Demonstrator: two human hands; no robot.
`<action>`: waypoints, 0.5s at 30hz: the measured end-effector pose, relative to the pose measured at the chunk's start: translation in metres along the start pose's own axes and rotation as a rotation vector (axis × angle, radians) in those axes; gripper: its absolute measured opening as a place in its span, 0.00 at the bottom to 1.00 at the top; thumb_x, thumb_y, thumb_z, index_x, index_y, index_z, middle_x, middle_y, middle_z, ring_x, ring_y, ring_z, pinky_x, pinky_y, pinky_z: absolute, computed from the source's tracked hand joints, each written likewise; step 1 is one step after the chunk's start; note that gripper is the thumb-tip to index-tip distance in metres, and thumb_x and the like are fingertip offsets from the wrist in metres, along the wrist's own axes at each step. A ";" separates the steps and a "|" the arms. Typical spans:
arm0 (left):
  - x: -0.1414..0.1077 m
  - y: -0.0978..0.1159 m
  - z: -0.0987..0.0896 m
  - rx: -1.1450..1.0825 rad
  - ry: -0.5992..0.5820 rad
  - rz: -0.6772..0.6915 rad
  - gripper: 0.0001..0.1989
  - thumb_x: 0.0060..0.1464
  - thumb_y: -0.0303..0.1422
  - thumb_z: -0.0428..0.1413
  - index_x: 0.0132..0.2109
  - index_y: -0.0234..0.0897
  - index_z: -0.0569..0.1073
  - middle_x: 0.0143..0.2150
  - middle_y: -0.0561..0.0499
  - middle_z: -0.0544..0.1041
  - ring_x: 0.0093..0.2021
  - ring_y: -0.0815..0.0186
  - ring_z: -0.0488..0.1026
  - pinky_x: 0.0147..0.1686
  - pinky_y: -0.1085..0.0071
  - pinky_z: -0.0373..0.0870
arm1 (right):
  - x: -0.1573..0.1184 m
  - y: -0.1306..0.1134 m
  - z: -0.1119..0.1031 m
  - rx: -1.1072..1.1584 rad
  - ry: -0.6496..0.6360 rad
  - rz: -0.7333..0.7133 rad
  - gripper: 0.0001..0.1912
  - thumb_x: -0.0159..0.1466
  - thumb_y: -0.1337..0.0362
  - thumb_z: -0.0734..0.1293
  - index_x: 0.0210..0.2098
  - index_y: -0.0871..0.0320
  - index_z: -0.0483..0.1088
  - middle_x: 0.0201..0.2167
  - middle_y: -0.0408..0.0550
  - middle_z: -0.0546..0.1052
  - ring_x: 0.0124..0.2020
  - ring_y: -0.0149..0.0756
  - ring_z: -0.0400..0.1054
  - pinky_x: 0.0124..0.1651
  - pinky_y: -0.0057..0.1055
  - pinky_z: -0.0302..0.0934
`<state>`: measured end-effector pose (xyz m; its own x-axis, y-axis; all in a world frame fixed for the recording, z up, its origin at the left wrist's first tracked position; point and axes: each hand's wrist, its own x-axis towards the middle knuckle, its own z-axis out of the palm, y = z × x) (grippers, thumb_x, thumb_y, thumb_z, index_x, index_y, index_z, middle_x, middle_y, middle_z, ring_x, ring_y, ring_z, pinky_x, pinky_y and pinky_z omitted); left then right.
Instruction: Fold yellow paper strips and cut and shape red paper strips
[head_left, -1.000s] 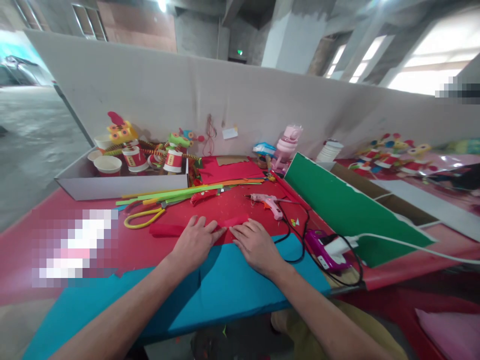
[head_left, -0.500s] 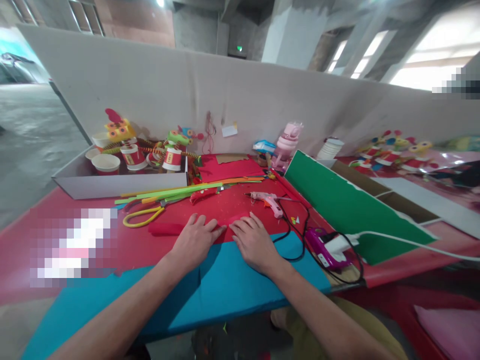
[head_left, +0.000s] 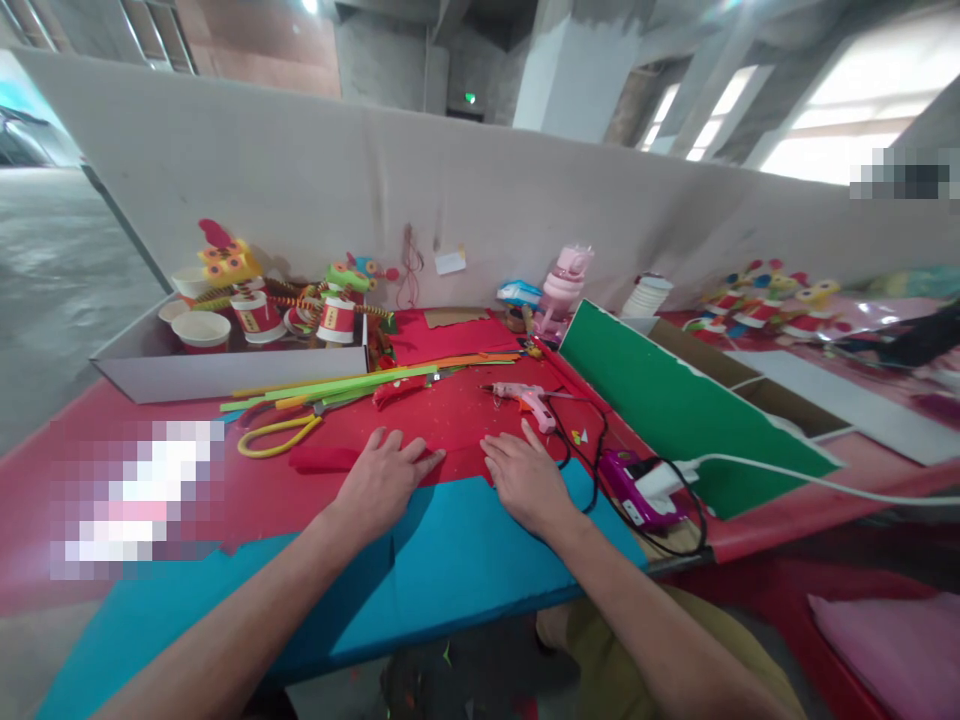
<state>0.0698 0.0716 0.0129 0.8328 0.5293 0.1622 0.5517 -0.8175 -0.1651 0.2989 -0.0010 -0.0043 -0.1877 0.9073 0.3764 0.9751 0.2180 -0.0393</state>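
A folded or rolled strip of red material (head_left: pixel 321 459), paper or thin felt, lies along the table in front of me. My left hand (head_left: pixel 384 474) rests flat over its left half, fingers spread and thumb pointing right. Across a gap, my right hand (head_left: pixel 526 482) lies with fingers extended on the strip's right part. Under my wrists is a blue sheet (head_left: pixel 450 560) at the table's near edge. Beyond my right hand sits a pink glue gun (head_left: pixel 521 398); yellow-handled scissors (head_left: pixel 279 440) lie up and left of my left hand. The undersides of my fingers are hidden.
A white box (head_left: pixel 240 377) with paper cups and cup puppets stands at back left. Green and orange strips (head_left: pixel 352 383) lie mid-table. At right are a green-sided box (head_left: pixel 675 410), a purple power strip (head_left: pixel 637 490) and trailing cords. A white partition (head_left: pixel 300 180) closes the back.
My hands have moved apart along the red strip, showing more of it between them. The view has shifted slightly to the right.
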 end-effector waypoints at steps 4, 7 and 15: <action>-0.001 0.001 -0.002 -0.008 -0.012 -0.004 0.28 0.58 0.24 0.46 0.64 0.49 0.62 0.46 0.45 0.73 0.45 0.56 0.65 0.50 0.55 0.55 | 0.000 -0.001 0.001 -0.046 0.024 0.019 0.18 0.68 0.66 0.56 0.51 0.60 0.72 0.50 0.52 0.76 0.53 0.43 0.65 0.65 0.53 0.42; -0.011 -0.009 -0.012 -0.055 -0.045 -0.022 0.32 0.55 0.23 0.48 0.65 0.49 0.58 0.49 0.46 0.73 0.47 0.56 0.66 0.50 0.57 0.56 | 0.002 -0.002 0.001 -0.061 0.041 0.005 0.16 0.67 0.66 0.58 0.49 0.60 0.74 0.48 0.52 0.77 0.51 0.43 0.65 0.65 0.51 0.42; -0.077 -0.078 -0.030 -0.213 -0.084 -0.471 0.25 0.53 0.41 0.56 0.56 0.38 0.69 0.53 0.41 0.73 0.53 0.51 0.67 0.51 0.55 0.61 | 0.017 -0.010 -0.007 -0.083 0.066 -0.001 0.14 0.65 0.60 0.62 0.36 0.62 0.76 0.38 0.54 0.77 0.46 0.45 0.65 0.62 0.52 0.46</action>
<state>-0.0383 0.0880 0.0420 0.5022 0.8599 0.0914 0.8532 -0.5099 0.1097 0.2863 0.0099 0.0090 -0.1836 0.8806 0.4368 0.9818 0.1865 0.0366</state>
